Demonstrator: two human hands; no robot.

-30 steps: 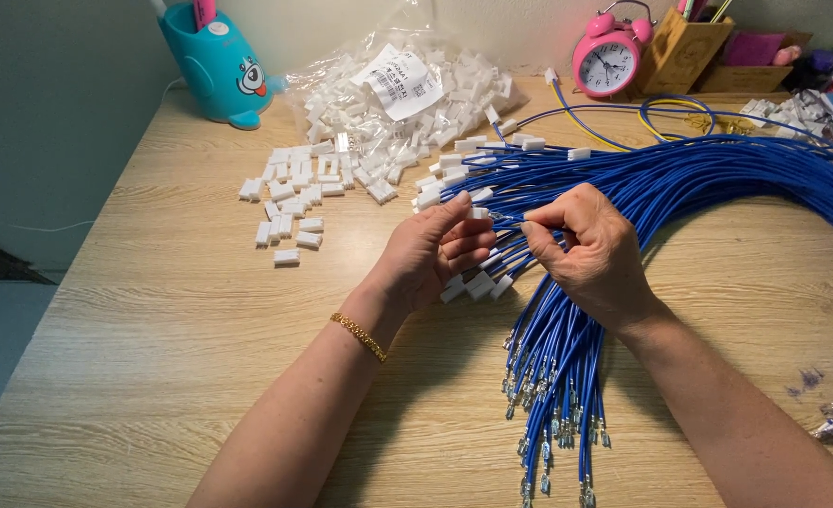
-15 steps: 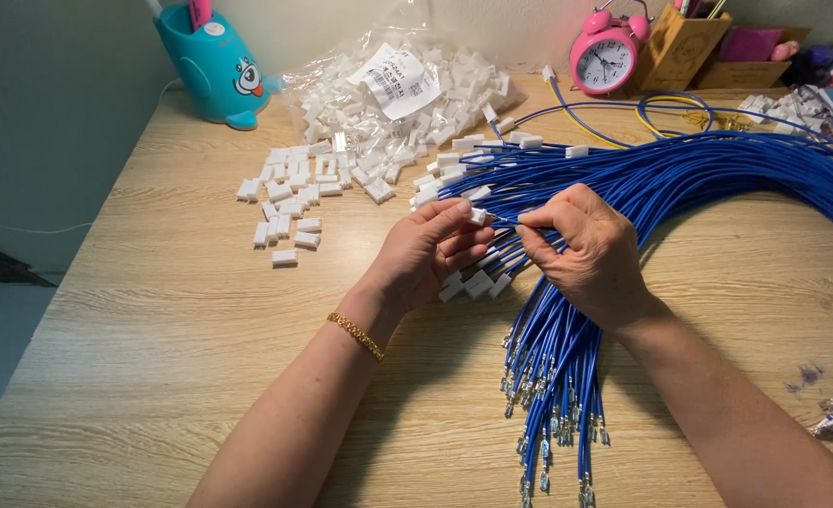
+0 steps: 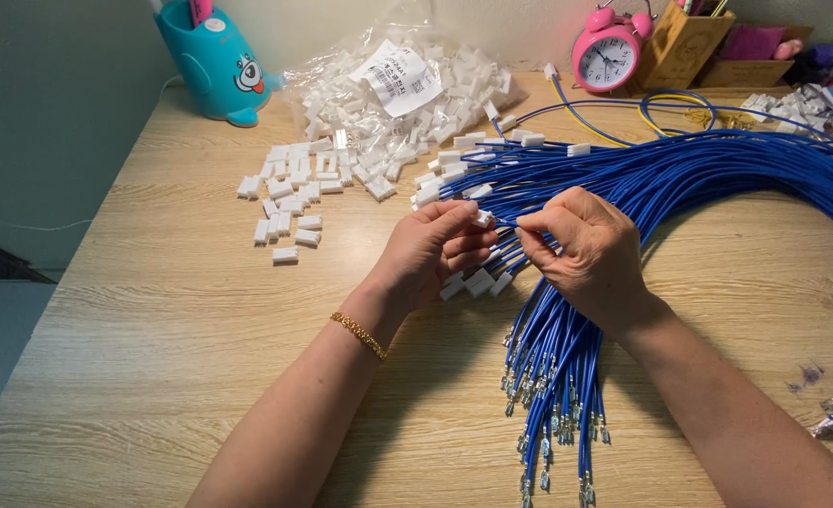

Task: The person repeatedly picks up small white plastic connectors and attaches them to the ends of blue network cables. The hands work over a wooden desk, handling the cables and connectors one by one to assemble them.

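- The left hand [image 3: 426, 254] pinches a small white plastic plug [image 3: 483, 219] between its thumb and fingers [image 3: 454, 209], held just above the desk [image 3: 153, 329].
- The right hand [image 3: 590, 254] is right beside it, with its fingers [image 3: 539, 224] closed narrow on the end of a blue wire [image 3: 520, 246] (the very tip is too small to see well).
- The two hands are close together, and the plug and the wire end nearly meet between them.
- Under the hands lies a big bunch of blue wires [image 3: 680, 179]. It curves from the right side of the desk down to the front edge.
- The near ends of the bunch have small metal tips [image 3: 553, 414].
- Some wires already wear white plugs [image 3: 477, 280], and these lie just below the left hand.
- More loose white plugs [image 3: 289, 202] are spread on the desk, to the left of the hands.
- Behind them sits a clear bag of plugs [image 3: 407, 94] with a paper label.
- A gold bracelet [image 3: 360, 335] is on the left wrist.
- At the back left stands a blue toy-like cup [image 3: 214, 61].
- At the back right are a pink alarm clock [image 3: 607, 52] and a wooden box [image 3: 684, 47].
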